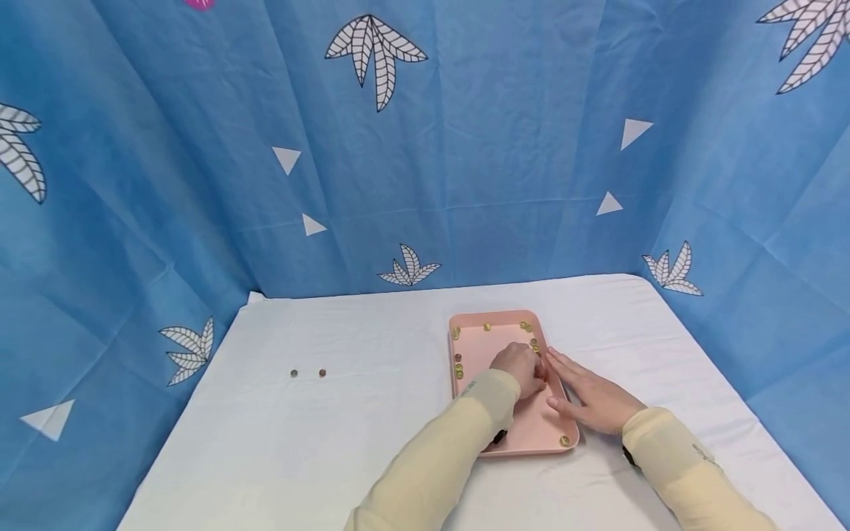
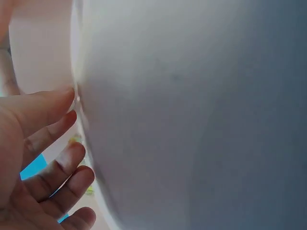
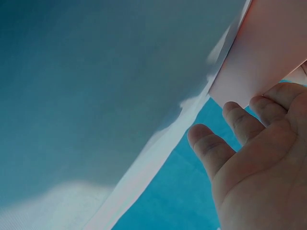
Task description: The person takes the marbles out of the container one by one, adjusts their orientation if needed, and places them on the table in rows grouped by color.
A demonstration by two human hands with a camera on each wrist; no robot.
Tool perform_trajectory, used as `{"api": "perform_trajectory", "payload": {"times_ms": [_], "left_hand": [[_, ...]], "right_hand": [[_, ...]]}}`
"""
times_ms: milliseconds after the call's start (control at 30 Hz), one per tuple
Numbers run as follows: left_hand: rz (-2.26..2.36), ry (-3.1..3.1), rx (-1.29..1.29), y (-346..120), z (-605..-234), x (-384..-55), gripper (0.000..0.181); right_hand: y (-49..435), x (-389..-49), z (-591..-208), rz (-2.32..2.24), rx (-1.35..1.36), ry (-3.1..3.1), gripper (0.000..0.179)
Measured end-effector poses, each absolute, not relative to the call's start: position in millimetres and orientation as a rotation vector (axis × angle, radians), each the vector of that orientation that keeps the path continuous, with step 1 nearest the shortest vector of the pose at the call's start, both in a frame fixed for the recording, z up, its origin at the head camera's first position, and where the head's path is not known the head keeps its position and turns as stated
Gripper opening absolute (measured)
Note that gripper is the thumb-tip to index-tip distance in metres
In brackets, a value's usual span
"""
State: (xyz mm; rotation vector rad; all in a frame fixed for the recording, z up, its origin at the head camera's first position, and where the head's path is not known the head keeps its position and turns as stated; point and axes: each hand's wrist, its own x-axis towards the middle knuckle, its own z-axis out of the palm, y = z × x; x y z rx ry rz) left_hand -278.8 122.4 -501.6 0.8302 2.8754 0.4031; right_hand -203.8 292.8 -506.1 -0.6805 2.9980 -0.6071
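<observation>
A pink rectangular tray [image 1: 468, 320] stands on the white table, with several small round gold pieces [image 1: 488, 327] and a few dull brownish ones [image 1: 458, 358] along its sides. My left hand [image 1: 520, 369] reaches into the tray by its right wall. Its fingers are bent, with thumb and forefinger close together near the tray's floor in the left wrist view; whether anything is between them is hidden. Against the tray's right side rests my right hand [image 1: 600, 398], fingers extended along the rim and thumb reaching over it. In the right wrist view its fingers touch the pink outer wall [image 3: 268, 52].
Two small round pieces lie on the table left of the tray, a greyish one [image 1: 294, 373] and a coppery one [image 1: 322, 373]. One gold piece [image 1: 564, 441] sits in the tray's near right corner. A blue patterned curtain [image 1: 505, 147] surrounds the white table [image 1: 265, 457].
</observation>
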Motion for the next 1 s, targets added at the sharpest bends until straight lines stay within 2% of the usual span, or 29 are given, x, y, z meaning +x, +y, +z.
{"api": "perform_trajectory", "payload": {"times_ms": [433, 1000], "left_hand": [[0.476, 2.883, 0.838, 104, -473, -265, 0.005], [0.817, 2.889, 1.09, 68, -438, -247, 0.006]], "right_hand": [[294, -205, -505, -0.616, -0.695, 3.004, 0.08], [295, -207, -507, -0.651, -0.686, 2.973, 0.08]]}}
